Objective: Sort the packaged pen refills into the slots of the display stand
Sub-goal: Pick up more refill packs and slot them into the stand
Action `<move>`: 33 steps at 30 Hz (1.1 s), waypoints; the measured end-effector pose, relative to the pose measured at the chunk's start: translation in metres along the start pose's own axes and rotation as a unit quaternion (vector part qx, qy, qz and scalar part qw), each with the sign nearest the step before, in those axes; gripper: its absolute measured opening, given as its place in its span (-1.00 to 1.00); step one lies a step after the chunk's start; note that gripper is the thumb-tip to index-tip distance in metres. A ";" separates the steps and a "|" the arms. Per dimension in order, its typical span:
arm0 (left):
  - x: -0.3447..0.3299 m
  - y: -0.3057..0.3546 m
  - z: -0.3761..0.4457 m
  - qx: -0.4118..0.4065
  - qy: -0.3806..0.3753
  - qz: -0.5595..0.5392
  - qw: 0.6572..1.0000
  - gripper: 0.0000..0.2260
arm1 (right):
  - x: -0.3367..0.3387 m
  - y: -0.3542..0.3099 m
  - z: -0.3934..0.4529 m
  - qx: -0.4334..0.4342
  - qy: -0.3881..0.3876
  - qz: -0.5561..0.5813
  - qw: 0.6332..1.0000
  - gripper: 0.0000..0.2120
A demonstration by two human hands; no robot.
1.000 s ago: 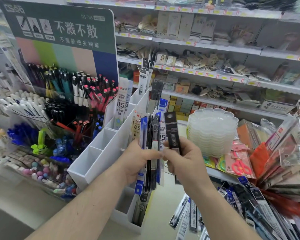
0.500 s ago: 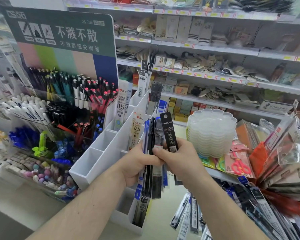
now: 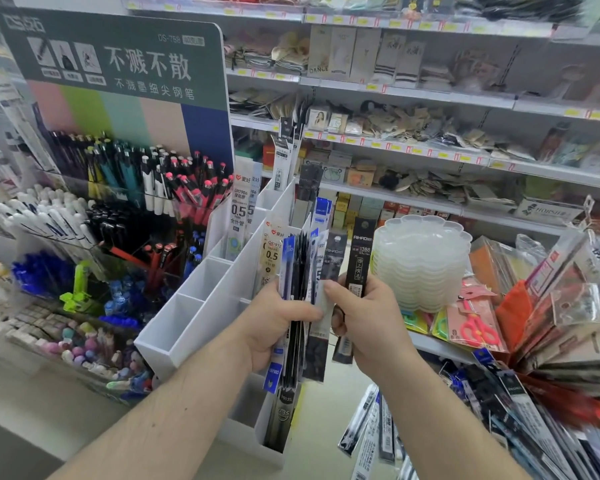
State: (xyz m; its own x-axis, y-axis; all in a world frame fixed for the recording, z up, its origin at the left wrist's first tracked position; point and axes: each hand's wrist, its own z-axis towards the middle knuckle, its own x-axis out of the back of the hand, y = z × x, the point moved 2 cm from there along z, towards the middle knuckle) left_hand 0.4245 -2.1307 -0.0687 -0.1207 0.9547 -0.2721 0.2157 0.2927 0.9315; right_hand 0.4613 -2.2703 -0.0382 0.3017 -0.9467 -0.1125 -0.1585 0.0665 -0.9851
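The left hand [image 3: 274, 327] grips a fanned bundle of long packaged pen refills [image 3: 300, 306], its fingers [image 3: 302, 315] curled across the front. Just right of them, the right hand [image 3: 368, 323] pinches a black refill packet [image 3: 360, 258] upright. Behind the fingers stands the white slotted plastic display stand [image 3: 201, 306], holding white refill packs [image 3: 239, 216].

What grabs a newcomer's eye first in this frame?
Dead centre, the left hand grips a fanned bundle of refill packs, while the right hand pinches one black pack. Left of them stands the white display stand, under a big green sign at upper left.
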 end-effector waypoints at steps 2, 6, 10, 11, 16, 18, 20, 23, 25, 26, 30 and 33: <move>-0.001 0.000 0.001 -0.009 0.007 0.003 1.000 -0.41 | -0.003 0.003 0.001 -0.010 0.002 -0.001 1.000 -0.84; -0.001 0.000 0.001 -0.019 0.013 -0.007 1.000 -0.53 | -0.005 0.000 0.000 -0.065 -0.006 0.068 0.996 -0.72; 0.001 -0.002 0.003 -0.019 0.012 -0.039 0.999 -0.60 | 0.001 -0.005 0.003 -0.127 -0.015 0.187 0.974 -0.56; 0.002 -0.002 0.003 -0.021 0.025 -0.031 0.999 -0.58 | 0.001 -0.006 0.002 -0.123 -0.017 0.192 0.973 -0.63; 0.002 -0.003 0.006 -0.037 0.034 -0.009 0.999 -0.53 | -0.006 -0.003 -0.002 -0.107 0.000 0.169 0.980 -0.83; 0.001 -0.003 0.006 -0.048 0.032 -0.010 0.998 -0.53 | -0.009 0.001 -0.001 -0.109 0.033 0.175 0.978 -0.84; 0.001 -0.004 0.006 -0.065 0.027 -0.018 0.997 -0.53 | -0.012 0.004 0.000 -0.123 0.060 0.196 0.971 -0.87; 0.001 -0.004 0.005 -0.094 0.031 -0.015 0.995 -0.54 | -0.019 0.005 -0.001 -0.149 0.083 0.227 0.959 -0.89; 0.001 -0.003 0.005 -0.111 0.039 -0.009 0.993 -0.56 | -0.021 0.007 0.000 -0.163 0.084 0.226 0.957 -0.84; 0.001 -0.003 0.005 -0.118 0.043 -0.004 0.992 -0.57 | -0.022 0.007 0.000 -0.169 0.080 0.221 0.957 -0.81; 0.003 -0.002 0.003 -0.134 0.061 0.027 0.989 -0.56 | -0.017 0.003 0.003 -0.165 0.081 0.204 0.962 -0.77; 0.003 -0.001 0.005 -0.146 0.074 0.034 0.986 -0.52 | -0.011 0.001 0.005 -0.153 0.095 0.209 0.961 -0.81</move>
State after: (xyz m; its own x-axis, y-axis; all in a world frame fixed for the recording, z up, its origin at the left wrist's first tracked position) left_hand 0.4285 -2.1282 -0.0718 -0.2601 0.9469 -0.1890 -0.0579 0.1801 0.9819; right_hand 0.4622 -2.2580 -0.0386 -0.0218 -0.9000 -0.4352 -0.5066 0.3853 -0.7713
